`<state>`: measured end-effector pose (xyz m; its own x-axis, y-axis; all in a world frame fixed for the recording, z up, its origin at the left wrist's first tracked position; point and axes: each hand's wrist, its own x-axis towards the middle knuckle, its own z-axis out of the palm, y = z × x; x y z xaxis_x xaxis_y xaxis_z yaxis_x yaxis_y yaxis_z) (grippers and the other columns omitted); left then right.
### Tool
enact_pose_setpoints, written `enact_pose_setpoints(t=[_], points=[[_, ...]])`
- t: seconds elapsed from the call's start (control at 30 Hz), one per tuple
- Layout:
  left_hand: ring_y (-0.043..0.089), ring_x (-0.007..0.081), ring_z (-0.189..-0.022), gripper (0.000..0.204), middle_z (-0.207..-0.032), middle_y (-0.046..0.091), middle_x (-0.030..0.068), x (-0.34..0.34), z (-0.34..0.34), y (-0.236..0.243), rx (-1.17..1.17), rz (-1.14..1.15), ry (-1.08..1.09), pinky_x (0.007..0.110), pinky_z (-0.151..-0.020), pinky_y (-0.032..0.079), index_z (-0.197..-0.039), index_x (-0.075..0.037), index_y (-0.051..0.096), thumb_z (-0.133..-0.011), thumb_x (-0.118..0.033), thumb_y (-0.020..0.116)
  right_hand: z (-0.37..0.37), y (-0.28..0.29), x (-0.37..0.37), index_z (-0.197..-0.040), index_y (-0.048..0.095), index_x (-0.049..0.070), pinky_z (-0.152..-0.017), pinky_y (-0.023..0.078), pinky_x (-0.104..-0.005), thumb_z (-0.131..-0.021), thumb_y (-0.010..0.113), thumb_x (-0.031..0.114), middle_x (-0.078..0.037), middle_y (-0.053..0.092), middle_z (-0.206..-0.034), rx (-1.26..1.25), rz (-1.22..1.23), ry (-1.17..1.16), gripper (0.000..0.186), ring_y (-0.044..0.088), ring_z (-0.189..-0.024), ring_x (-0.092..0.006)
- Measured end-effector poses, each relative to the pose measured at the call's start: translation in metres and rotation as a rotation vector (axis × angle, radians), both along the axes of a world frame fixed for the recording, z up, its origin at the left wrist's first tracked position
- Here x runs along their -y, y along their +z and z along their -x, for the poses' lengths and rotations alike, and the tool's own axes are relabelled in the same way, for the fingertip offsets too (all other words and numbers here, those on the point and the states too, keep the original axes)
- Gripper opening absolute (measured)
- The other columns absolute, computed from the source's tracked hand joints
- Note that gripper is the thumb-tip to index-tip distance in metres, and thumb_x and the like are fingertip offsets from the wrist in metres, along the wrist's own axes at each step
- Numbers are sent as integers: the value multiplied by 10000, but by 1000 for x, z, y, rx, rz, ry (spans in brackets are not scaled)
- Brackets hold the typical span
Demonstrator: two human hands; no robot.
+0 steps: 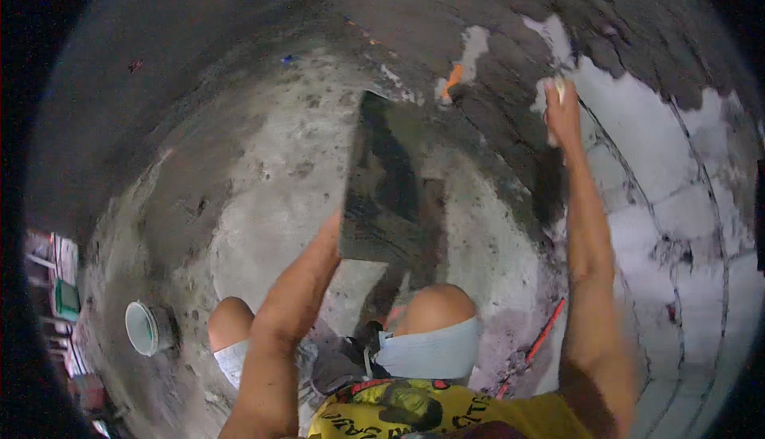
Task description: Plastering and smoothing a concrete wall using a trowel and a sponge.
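My left hand [333,236] supports a flat rectangular mortar board [351,200] from below and behind, its fingers mostly hidden by the board. Dark wet mortar [390,152] is smeared over the board's face. On the right, my right hand [563,116] is stretched far up and closed around the pale handle of a trowel [560,88]. The trowel's blade cannot be made out. That hand is at the wall, where dark fresh mortar [510,112] meets bare pale blocks [637,128].
A white bucket [143,329] stands on the floor at lower left. An orange strip [453,80] is on the wall, and a red strip [546,331] lies low near my right arm. My bent knees [438,309] are below the board. Dark walls rise behind the grey floor [263,200].
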<state>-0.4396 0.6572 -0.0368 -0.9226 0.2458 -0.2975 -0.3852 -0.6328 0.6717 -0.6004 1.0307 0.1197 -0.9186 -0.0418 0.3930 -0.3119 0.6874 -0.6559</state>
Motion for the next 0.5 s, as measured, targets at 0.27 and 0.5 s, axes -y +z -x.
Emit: enact_pose_setpoints(t=[0.27, 0.5], points=[[601, 306, -985, 468, -1124, 621, 112, 275, -42, 74, -158, 159, 532, 423, -900, 499, -1234, -77, 544, -964, -439, 420, -105, -150, 101, -1065, 569, 28, -588, 442, -327, -951, 512, 377, -68, 556, -763, 658, -76, 206, 371, 530, -615, -160], [603, 306, -979, 467, -1121, 623, 112, 490, -257, 80, -38, 256, 944, 422, -897, 501, -1230, -78, 547, -963, -440, 421, -186, -141, 189, -1081, 522, 39, -475, 438, -323, -857, 647, 260, -54, 565, -713, 975, -246, 366, 339, 544, -534, -142]])
